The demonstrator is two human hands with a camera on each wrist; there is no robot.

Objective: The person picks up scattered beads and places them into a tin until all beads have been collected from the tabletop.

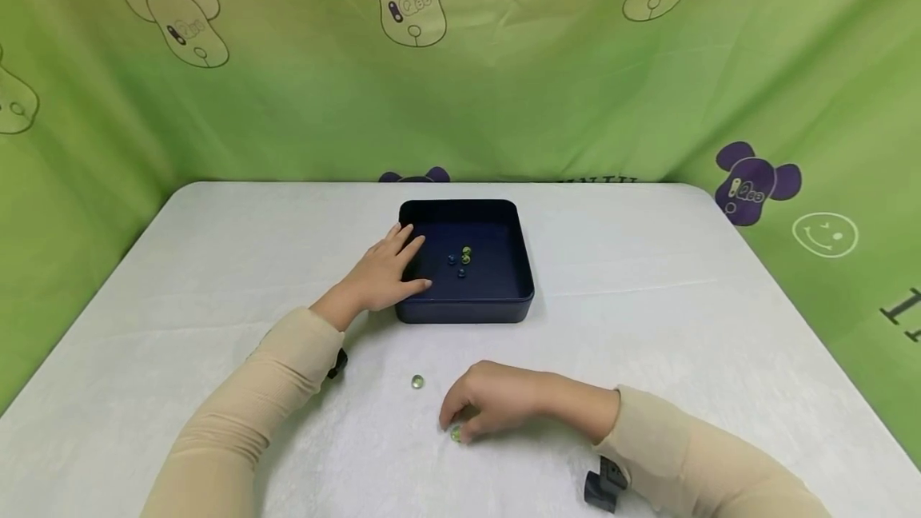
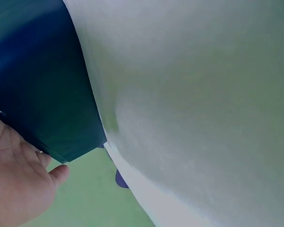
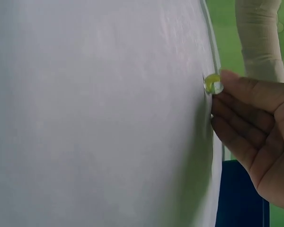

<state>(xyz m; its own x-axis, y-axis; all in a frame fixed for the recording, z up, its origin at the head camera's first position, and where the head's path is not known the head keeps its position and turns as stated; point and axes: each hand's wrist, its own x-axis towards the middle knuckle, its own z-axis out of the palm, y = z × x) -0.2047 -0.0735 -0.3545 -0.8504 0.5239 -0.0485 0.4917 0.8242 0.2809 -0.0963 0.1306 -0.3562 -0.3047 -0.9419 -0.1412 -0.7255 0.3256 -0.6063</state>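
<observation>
A dark blue square box (image 1: 464,312) stands on the white table. My left hand (image 1: 381,272) rests at its left wall, fingers spread over the rim and thumb reaching across the front corner; in the left wrist view the palm lies beside the box (image 2: 52,90). Inside the box are two yellow-green marbles (image 1: 466,259) and two dark blue marbles (image 1: 462,272). Nearer the front, my right hand (image 1: 492,398) curls down to the tabletop, thumb and fingertips around a clear yellow-green marble (image 3: 213,85). Another clear marble (image 1: 417,381) lies to its left.
The white-covered table (image 1: 612,262) extends on both sides of the box. A green curtain (image 1: 540,86) with cartoon prints hangs behind it and at both sides. A dark wrist device (image 1: 607,486) sits under the right sleeve.
</observation>
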